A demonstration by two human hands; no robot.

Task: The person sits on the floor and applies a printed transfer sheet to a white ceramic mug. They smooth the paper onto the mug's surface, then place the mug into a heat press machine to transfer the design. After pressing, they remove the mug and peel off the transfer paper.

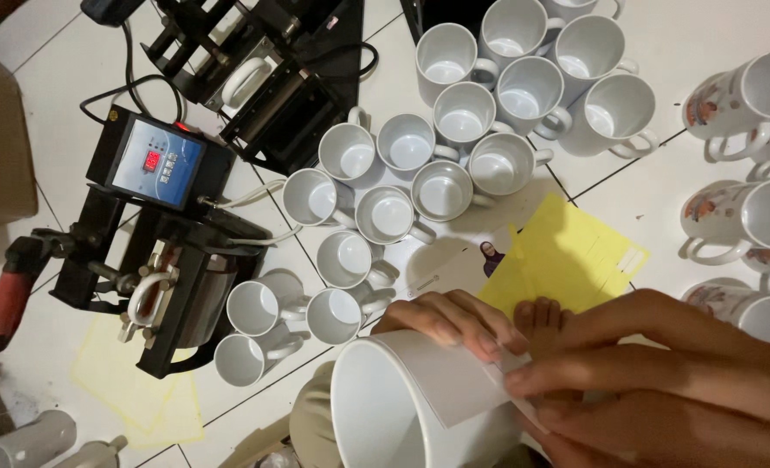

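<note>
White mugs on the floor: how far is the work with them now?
Done: printed mugs stand at right. In hand: both hands, left hand and right hand, wrap a white sheet around one mug; another mug sits in the press. Left: many plain white mugs.

Plain white ceramic mugs (391,213); printed white mugs (736,217) bear orange-red pictures; yellow paper sheet (575,256); black mug press (164,260) with red handle (8,299).
</note>
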